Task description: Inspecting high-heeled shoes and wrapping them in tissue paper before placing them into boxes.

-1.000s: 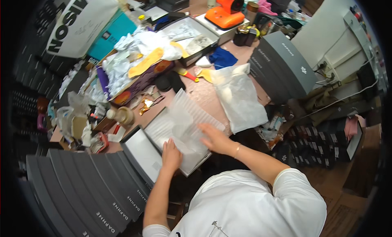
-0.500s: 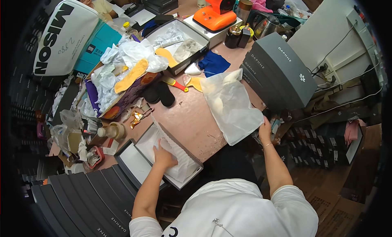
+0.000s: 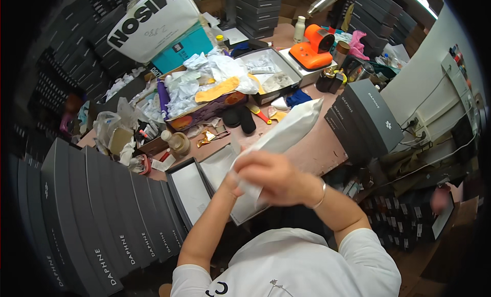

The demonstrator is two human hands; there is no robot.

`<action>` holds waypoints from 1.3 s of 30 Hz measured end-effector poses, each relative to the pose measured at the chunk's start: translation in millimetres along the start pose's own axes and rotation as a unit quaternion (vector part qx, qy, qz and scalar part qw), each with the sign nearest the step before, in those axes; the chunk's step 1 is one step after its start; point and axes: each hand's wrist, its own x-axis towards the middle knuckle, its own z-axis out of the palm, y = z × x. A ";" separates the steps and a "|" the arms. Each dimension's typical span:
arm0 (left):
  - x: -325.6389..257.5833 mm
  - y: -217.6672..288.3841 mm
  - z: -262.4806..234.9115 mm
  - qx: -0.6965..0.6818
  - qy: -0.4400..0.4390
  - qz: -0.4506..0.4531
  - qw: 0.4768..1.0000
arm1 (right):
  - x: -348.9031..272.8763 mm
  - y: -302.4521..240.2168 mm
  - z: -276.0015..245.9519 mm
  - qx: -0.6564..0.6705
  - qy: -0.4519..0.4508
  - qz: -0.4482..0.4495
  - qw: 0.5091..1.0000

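Note:
A thin white bag (image 3: pixel 291 124) slants up and away from my hands, over the table. My right hand (image 3: pixel 280 178) is closed on its near end, the fingers curled and smeared by motion. Close against it is my left hand (image 3: pixel 231 185), its fingers mostly hidden behind the right one. Under both hands lies an open grey shoe box with white tissue paper (image 3: pixel 217 164) inside. A shallow grey box part with a white inside (image 3: pixel 187 192), probably the lid, sits to its left.
Grey shoe boxes (image 3: pixel 110 220) are stacked at the left, and more boxes (image 3: pixel 365 120) stand at the right. Beyond the hands are a carton of crumpled paper (image 3: pixel 181 95), a red-and-yellow handled tool (image 3: pixel 260 114), black oval pads (image 3: pixel 248 124) and an orange device (image 3: pixel 312 49).
My right hand has swung left across to my left hand, bringing the white bag's near end with it. The bag has lifted off the table and narrowed. The view has shifted.

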 end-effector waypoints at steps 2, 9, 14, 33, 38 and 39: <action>-46.6 -4.6 17.6 0.032 -0.072 0.038 0.996 | -7.2 -31.9 56.2 0.157 -0.115 -0.032 0.980; -130.0 -17.0 -107.6 -0.039 0.162 0.245 0.955 | -139.8 2.0 169.5 0.658 -0.187 0.488 0.542; -161.0 -4.0 -194.8 0.344 0.217 0.175 0.897 | -120.4 16.9 137.4 0.697 -0.138 0.472 0.522; 84.8 -173.7 -146.6 0.345 0.318 0.090 0.879 | -207.9 73.1 98.9 0.078 -0.012 0.555 0.828; -30.1 -109.6 -153.6 0.393 0.329 0.290 0.808 | -186.1 117.4 114.6 0.076 0.174 0.476 0.859; -41.6 -105.2 -171.4 0.501 0.397 0.287 0.713 | -174.5 122.9 130.2 0.003 0.149 0.422 0.894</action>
